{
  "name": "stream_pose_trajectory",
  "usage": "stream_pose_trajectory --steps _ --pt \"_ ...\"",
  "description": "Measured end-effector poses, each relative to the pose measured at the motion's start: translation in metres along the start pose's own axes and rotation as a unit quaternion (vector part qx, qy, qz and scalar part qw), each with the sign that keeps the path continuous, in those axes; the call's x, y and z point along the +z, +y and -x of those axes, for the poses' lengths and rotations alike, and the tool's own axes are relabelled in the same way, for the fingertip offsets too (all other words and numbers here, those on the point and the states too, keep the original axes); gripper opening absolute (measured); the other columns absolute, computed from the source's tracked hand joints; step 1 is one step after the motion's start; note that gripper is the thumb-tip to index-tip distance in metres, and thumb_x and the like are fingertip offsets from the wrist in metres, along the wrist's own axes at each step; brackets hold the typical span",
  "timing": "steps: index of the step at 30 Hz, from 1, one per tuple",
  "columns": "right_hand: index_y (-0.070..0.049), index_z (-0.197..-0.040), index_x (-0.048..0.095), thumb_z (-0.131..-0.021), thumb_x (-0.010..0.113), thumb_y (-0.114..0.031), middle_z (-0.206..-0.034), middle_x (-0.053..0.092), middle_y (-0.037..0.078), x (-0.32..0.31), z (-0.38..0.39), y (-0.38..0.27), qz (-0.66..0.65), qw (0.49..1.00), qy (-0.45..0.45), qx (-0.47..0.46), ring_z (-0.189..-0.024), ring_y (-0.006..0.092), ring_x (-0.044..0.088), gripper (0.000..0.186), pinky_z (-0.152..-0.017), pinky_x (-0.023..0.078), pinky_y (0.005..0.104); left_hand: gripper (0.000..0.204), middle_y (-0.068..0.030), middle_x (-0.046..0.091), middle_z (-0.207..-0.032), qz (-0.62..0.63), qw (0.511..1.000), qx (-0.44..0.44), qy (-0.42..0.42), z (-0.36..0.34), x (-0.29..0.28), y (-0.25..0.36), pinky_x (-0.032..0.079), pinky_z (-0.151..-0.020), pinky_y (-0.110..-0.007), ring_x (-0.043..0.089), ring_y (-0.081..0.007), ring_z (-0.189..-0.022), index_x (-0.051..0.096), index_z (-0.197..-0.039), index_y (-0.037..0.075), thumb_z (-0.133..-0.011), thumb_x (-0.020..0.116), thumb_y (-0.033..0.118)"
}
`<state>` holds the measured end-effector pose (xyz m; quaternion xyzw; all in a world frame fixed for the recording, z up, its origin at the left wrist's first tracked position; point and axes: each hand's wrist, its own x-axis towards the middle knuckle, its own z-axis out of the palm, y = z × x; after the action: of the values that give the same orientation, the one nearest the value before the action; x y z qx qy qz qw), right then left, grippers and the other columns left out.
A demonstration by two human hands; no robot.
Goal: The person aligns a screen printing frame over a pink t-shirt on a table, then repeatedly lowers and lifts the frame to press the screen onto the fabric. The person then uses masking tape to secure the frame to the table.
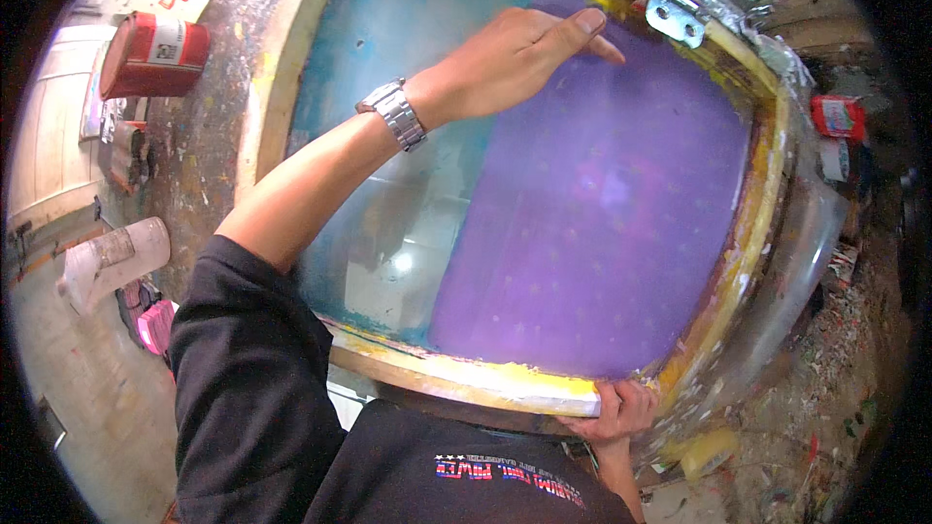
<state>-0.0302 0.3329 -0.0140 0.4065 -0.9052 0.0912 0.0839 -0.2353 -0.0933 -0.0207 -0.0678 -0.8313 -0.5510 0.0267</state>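
paint-spattered workbench (209, 150) | wooden-framed printing screen (505, 383) lying centre, purple ink over right half of mesh | left hand (519, 53) open, fingers flat over mesh near far edge | right hand (616, 412) gripping near frame edge | red can (155, 55) far left

Screen-printing workshop: wooden-framed mesh screen (544, 194), paint-spattered workbench (209, 136), red ink can (153, 55).
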Motion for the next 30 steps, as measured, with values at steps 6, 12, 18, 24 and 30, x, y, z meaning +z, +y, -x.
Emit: stream_pose_trajectory --steps 6,12,18,24,30 --pt "-0.011 -0.093 0.069 -0.083 0.064 -0.083 -0.088 0.06 0.005 0.003 -0.003 -0.008 0.012 0.999 0.006 0.038 -0.083 0.0267 0.061 0.072 -0.077 0.045 0.0472 0.033 -0.0177 0.073 -0.114 -0.224 0.949 0.207 0.087 0.077 -0.021 0.091 0.053 -0.093 -0.043 0.071 -0.0304 -0.101 0.07 -0.126 0.001 -0.103 0.063 0.025" --pt "-0.009 -0.096 0.069 -0.084 0.069 -0.075 -0.087 0.061 0.005 0.0 -0.01 -0.01 -0.03 0.998 0.063 0.011 -0.084 0.0272 0.06 0.067 -0.079 0.045 0.0462 0.032 -0.0063 0.07 -0.104 -0.283 0.902 0.313 -0.093 0.311 0.056 0.16 0.056 -0.084 -0.037 0.069 -0.0194 -0.097 0.072 -0.111 0.008 -0.083 0.079 0.022" --pt "-0.01 -0.091 0.069 -0.082 0.07 -0.077 -0.083 0.06 0.004 -0.064 -0.034 -0.008 0.014 0.993 0.115 -0.026 -0.076 0.0259 0.059 0.068 -0.072 0.046 0.0445 0.034 -0.0165 0.069 -0.122 -0.239 0.966 0.085 -0.045 0.343 0.096 0.091 0.056 -0.093 -0.048 0.069 -0.0331 -0.109 0.069 -0.122 0.005 -0.095 0.072 0.025" --pt "-0.004 -0.096 0.07 -0.076 0.078 -0.074 -0.087 0.069 0.014 -0.198 -0.133 0.02 0.029 0.973 0.224 -0.041 -0.078 0.0363 0.069 0.073 -0.068 0.053 0.0461 0.071 -0.0142 0.051 -0.149 -0.398 0.914 0.075 -0.034 0.246 0.067 0.077 0.034 -0.114 -0.051 0.048 -0.0338 -0.137 0.049 -0.148 0.008 -0.099 0.06 0.059" --pt "-0.002 -0.09 0.07 -0.091 0.072 -0.062 -0.071 0.065 0.014 -0.29 -0.229 0.046 0.05 0.974 0.22 0.001 -0.067 0.0293 0.067 0.06 -0.065 0.049 0.0403 0.086 -0.0141 0.025 -0.174 -0.446 0.889 0.044 -0.093 0.231 0.075 0.087 0.012 -0.132 -0.051 0.018 -0.0311 -0.162 0.023 -0.168 0.009 -0.104 0.047 0.062"
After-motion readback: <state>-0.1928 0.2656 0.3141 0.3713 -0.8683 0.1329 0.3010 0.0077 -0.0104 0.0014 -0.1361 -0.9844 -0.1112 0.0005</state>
